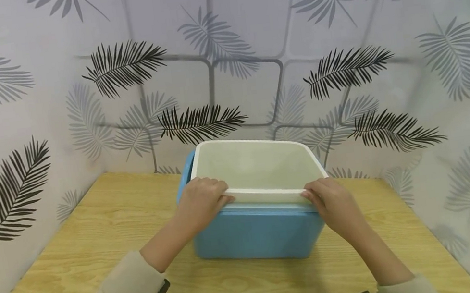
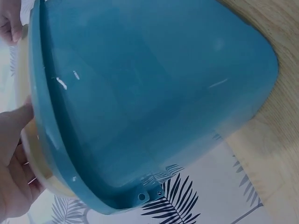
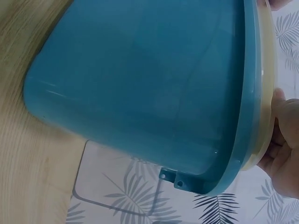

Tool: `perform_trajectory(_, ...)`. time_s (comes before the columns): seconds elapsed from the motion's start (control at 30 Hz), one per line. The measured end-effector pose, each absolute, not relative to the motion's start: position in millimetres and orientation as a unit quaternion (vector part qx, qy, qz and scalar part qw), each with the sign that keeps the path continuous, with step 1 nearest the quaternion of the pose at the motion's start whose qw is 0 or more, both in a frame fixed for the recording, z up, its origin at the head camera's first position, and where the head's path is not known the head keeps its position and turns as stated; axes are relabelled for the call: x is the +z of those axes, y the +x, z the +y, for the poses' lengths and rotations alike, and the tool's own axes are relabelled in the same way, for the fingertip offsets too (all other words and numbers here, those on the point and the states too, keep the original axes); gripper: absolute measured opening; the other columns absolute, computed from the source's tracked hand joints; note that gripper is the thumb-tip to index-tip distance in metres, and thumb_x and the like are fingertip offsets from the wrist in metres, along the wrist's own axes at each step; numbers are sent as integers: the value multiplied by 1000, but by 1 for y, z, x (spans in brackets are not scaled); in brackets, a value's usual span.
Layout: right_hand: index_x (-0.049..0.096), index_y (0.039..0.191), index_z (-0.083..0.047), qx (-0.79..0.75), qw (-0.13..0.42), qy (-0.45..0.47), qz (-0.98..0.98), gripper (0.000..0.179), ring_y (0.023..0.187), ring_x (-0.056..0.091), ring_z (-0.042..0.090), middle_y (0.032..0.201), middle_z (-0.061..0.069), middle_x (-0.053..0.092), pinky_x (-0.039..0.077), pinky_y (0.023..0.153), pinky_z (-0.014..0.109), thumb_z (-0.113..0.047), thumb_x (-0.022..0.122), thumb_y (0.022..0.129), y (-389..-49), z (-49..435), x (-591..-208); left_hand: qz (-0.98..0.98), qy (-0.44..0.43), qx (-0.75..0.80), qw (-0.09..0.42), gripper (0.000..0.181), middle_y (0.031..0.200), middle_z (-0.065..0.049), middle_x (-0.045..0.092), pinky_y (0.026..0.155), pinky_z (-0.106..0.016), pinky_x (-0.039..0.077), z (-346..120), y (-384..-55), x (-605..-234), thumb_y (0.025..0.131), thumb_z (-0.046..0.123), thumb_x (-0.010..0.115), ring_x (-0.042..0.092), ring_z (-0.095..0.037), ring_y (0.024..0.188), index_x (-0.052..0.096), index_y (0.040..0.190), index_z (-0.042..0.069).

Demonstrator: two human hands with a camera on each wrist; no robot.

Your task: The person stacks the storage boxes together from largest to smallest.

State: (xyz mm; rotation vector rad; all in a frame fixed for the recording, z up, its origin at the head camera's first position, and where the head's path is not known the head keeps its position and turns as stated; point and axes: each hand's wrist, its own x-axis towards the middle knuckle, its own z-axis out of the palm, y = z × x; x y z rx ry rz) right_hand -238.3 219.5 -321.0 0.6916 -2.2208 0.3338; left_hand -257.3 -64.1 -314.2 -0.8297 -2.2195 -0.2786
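Note:
A blue plastic tub [image 1: 258, 235] stands on the table, its mouth covered by a cream, white-rimmed piece [image 1: 258, 163] that looks like a lid or shallow tray. That piece sits a little askew, so a dark gap shows at the tub's left rim. My left hand [image 1: 202, 202] grips the near left corner of the cream rim, fingers over the top. At the near right corner my right hand [image 1: 333, 199] pinches the same rim between thumb and fingers. In the left wrist view, the thumb [image 2: 22, 114] lies against the cream edge beside the blue rim. The tub's inside is hidden.
The wood-grain table [image 1: 138, 215] extends around the tub on both sides and in front. Behind it rises a wall [image 1: 250, 91] with a leaf pattern, close to the tub's far side. Small lugs with holes [image 3: 180, 183] stick out under the tub's rim.

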Motion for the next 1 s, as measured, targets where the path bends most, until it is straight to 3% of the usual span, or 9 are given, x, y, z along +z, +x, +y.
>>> perform_trajectory(0.17,64,81,-2,131,391,274,-869,11,73,59,21,76,8,63,49,63,35,-4,72,73,-237,220,-325,-880,-330,-116,322,33,52,5,47,53,-26,40,-65,-254,-313,78,37,67,41,-10,48,53,60,13)
perform_trajectory(0.4,64,82,-2,139,397,286,-861,12,72,59,20,76,7,63,50,62,34,-3,72,73,-237,219,-329,-868,-337,-116,345,35,51,4,44,52,-27,39,-68,-255,-317,78,36,66,38,-10,48,49,59,13)
perform_trajectory(0.5,65,83,-3,146,400,291,-857,13,74,60,21,77,7,63,50,64,35,-3,73,73,-237,219,-330,-863,-343,-114,353,33,52,2,49,53,-28,41,-69,-255,-318,79,34,66,44,-13,49,52,62,10)
perform_trajectory(0.6,65,84,-3,155,400,293,-854,13,80,62,22,82,8,64,51,70,36,-3,72,74,-238,220,-331,-859,-350,-123,354,27,65,-3,64,62,-30,49,-70,-254,-320,81,31,66,59,-18,59,65,75,5)
perform_trajectory(0.7,65,88,0,172,396,296,-852,15,89,61,27,90,11,65,50,79,38,-2,71,75,-240,223,-333,-847,-360,-144,365,30,87,-9,71,75,-33,54,-73,-253,-323,81,27,68,67,-23,80,69,95,1)
perform_trajectory(0.83,64,100,4,203,394,284,-850,23,103,56,35,106,19,61,43,90,43,-4,68,80,-239,233,-337,-809,-386,-180,404,36,102,-13,69,85,-36,53,-82,-254,-331,86,30,64,65,-27,97,67,104,-1)
perform_trajectory(1.0,59,111,7,232,411,268,-840,29,110,50,42,116,25,56,39,92,53,-8,63,86,-235,253,-346,-773,-384,-203,463,57,113,-19,63,85,-44,51,-103,-255,-347,95,47,42,60,-33,103,63,110,-4)
